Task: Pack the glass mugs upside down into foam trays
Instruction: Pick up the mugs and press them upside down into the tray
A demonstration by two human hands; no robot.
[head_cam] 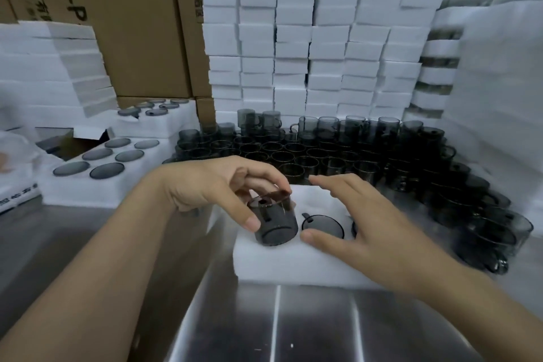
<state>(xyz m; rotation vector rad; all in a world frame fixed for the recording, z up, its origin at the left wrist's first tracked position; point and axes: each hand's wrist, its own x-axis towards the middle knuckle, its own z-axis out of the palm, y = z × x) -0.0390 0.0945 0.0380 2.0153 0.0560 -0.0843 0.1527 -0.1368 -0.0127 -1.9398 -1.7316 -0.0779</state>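
A white foam tray (273,264) lies on the steel table in front of me. My left hand (223,185) grips a smoky grey glass mug (274,222) between thumb and fingers, tilted, its base toward me, over the tray's near left pocket. A second mug (323,225) sits upside down in the middle pocket, only its round base showing. My right hand (373,229) hovers flat with spread fingers over the tray's right side, its thumb beside that seated mug, hiding most of a third mug's base.
Many loose grey mugs (338,153) stand crowded behind and right of the tray. Filled foam trays (97,182) stack at the left beside cardboard boxes (132,23). A wall of white foam blocks (317,38) rises behind. The steel table (293,326) stretches toward me.
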